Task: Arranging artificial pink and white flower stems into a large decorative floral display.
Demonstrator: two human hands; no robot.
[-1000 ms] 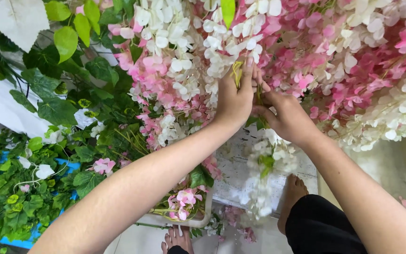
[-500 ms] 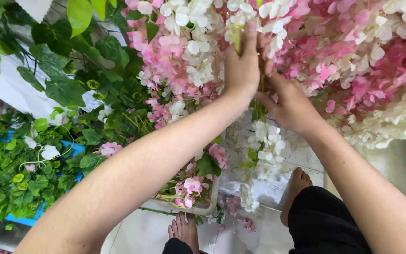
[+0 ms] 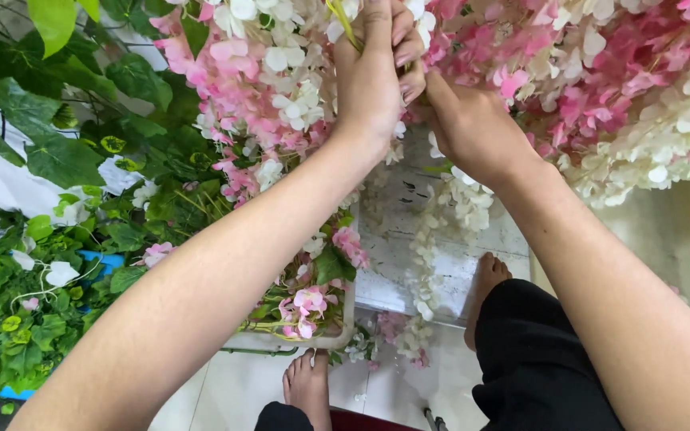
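My left hand (image 3: 373, 76) is raised at twelve o'clock, fingers curled tight around a thin yellow-green stem (image 3: 343, 24) that runs up among the pink and white blossoms (image 3: 265, 96). My right hand (image 3: 473, 132) sits just beside it at about one o'clock, knuckles touching the left fingers; its fingertips are buried in the flowers, so I cannot tell whether they grip anything. A hanging white flower strand (image 3: 441, 239) drops below my right wrist toward six o'clock, in front of a pale board (image 3: 397, 263). Green leaves (image 3: 57, 160) fill the nine o'clock side. My bare feet (image 3: 309, 387) stand on the floor at six o'clock.
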